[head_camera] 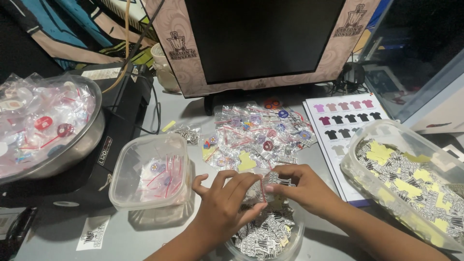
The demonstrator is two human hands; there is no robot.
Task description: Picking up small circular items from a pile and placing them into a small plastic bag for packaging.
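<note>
Fingers [251, 186] of both hands pinch a small clear packet [258, 191] between them, held just above a round bowl of printed stickers [266, 237] at the tabletop's [145, 241] near edge. Left hand [224, 205] grips the packet's left side, right hand [302, 188] its right; its long axis runs roughly upright. Filled packets [261, 135] lie just beyond.
</note>
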